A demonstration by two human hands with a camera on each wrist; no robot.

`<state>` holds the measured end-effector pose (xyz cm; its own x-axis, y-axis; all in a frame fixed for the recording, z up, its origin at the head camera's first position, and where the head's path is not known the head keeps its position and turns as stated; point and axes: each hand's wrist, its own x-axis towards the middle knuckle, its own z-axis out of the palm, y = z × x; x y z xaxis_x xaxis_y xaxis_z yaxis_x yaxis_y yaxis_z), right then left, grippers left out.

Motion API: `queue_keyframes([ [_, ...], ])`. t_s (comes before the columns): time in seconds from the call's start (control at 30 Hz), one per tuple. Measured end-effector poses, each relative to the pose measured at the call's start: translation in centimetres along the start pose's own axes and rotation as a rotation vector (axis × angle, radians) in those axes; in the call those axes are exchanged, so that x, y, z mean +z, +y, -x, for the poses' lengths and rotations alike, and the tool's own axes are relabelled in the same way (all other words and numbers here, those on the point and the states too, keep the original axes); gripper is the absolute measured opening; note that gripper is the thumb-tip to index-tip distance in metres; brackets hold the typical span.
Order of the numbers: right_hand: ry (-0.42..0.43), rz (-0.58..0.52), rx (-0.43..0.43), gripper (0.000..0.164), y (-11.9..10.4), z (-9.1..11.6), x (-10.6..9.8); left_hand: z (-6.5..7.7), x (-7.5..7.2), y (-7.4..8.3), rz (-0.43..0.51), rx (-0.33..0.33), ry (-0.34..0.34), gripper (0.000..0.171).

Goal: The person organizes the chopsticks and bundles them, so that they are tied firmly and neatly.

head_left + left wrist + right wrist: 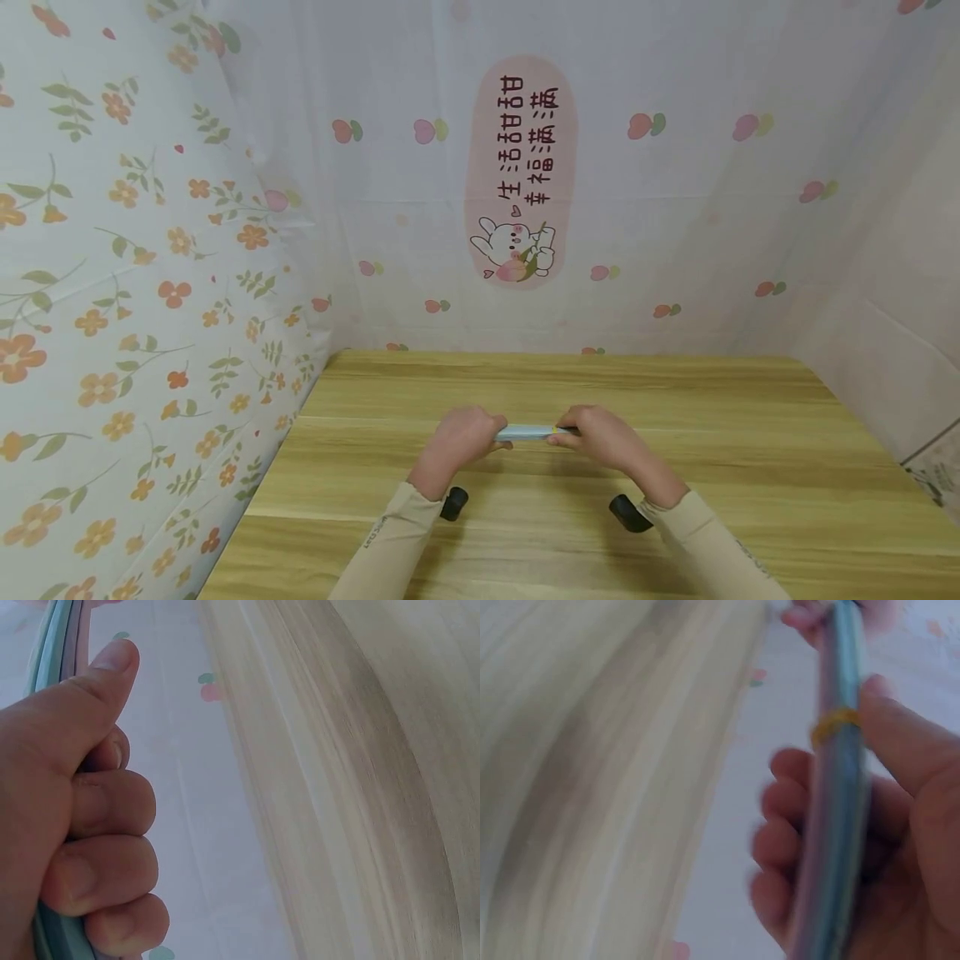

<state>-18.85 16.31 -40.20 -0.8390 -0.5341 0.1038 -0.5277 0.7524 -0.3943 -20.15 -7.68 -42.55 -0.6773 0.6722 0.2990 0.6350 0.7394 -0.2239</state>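
A slim bundle of long pastel strips [525, 432], in pink, purple, blue and green, is held level above the wooden table between both hands. My left hand [467, 435] grips its left end; in the left wrist view the fingers curl round the strips and the thumb lies along them. At the other end, my right hand [606, 439] holds the bundle between thumb and curled fingers. A yellow band [832, 726] circles the strips beside the right thumb in the right wrist view. Much of each end is hidden by the hands.
The wood-grain table [540, 533] stretches out beneath the hands. A white sheet with a rabbit print [517, 250] hangs at its back edge, and a flowered sheet [135, 333] hangs along the left. Black wrist pieces [628, 513] show below both forearms.
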Motion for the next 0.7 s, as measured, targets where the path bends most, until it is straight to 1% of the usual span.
queue_keyframes([
  [0.13,-0.07,-0.058,-0.043,0.015,0.39,0.13,-0.8,0.02,0.05,0.14,0.005,0.002,0.009,0.031],
  [0.27,-0.113,-0.05,-0.068,0.013,0.42,-0.02,-1.09,-0.05,-0.12,0.24,0.012,-0.007,-0.011,0.03],
  [0.47,-0.118,-0.017,-0.131,0.011,0.11,-0.27,-0.94,0.08,-0.41,0.22,0.023,-0.021,-0.039,0.029],
  [0.7,-0.089,-0.013,-0.132,0.016,-0.2,-0.4,-0.59,0.14,-0.71,0.0,0.043,-0.035,-0.055,0.026],
])
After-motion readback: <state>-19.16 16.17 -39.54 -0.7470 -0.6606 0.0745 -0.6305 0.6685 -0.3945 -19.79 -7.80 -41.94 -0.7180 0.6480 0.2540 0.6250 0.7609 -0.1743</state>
